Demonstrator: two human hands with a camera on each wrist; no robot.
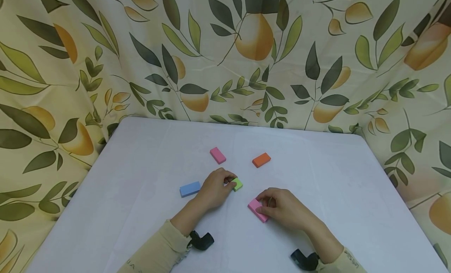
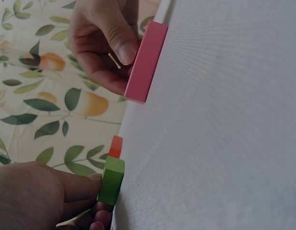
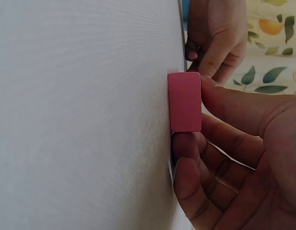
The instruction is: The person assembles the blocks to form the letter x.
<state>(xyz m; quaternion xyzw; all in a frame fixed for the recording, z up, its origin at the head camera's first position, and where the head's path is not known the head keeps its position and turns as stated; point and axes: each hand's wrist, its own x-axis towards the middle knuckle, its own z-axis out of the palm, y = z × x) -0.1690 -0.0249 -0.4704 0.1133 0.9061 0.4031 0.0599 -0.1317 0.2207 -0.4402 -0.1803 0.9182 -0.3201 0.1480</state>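
Near the middle of the table, my left hand (image 1: 215,189) pinches a small green block (image 1: 237,184) between thumb and fingers. The left wrist view shows that green block (image 2: 112,181) at the fingertips, close to the white surface. To its right, my right hand (image 1: 287,208) grips a pink block (image 1: 256,210) lying on the table. Seen from the right wrist, the end of this pink block (image 3: 185,103) faces the camera, with the thumb on one side and fingers curled at another. A gap separates the two held blocks.
A blue block (image 1: 190,189) lies left of the left hand, close to the wrist. Farther back are a second pink block (image 1: 218,155) and an orange block (image 1: 261,160). The white table (image 1: 148,148) backs onto a fruit-patterned curtain (image 1: 225,81).
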